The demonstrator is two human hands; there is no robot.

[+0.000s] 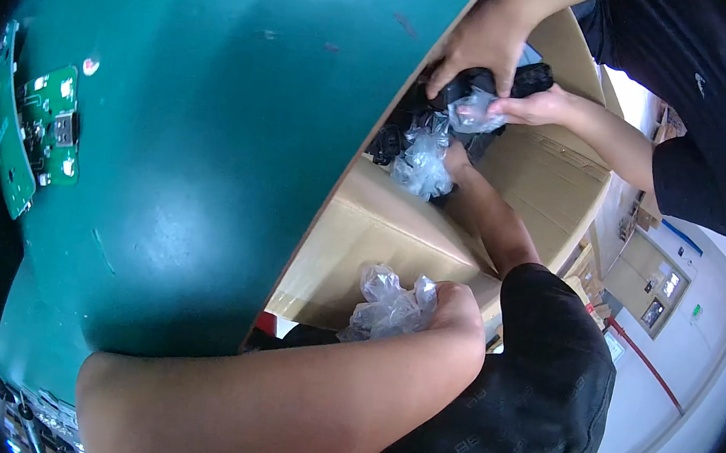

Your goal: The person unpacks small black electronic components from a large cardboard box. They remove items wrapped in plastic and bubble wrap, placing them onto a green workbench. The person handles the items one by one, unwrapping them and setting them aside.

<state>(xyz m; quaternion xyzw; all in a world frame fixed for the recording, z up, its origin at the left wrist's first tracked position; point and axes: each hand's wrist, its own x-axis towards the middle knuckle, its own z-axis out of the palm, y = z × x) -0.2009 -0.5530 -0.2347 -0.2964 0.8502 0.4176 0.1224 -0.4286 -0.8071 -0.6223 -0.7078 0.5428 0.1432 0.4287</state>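
My left hand [453, 303] is bent at the wrist beside the cardboard box and closed on crumpled clear plastic bags [390, 309]. Its fingers are mostly hidden behind the bags and wrist. Down in the open cardboard box [538, 173], my right hand [458, 160] grips a crumpled clear plastic bag [422, 167]; its fingertips are covered. Around it lie black items [386, 144], too dark to identify. Just beyond, a co-worker's two hands handle a black object [462, 86] and another piece of clear plastic [476, 112].
A green-topped table [187, 148] fills the left, its edge running along the box. Green circuit boards [58, 123] stand at the table's far left. The co-worker, in dark clothing [713, 129], leans in from the upper right. A door [648, 276] and white wall are behind.
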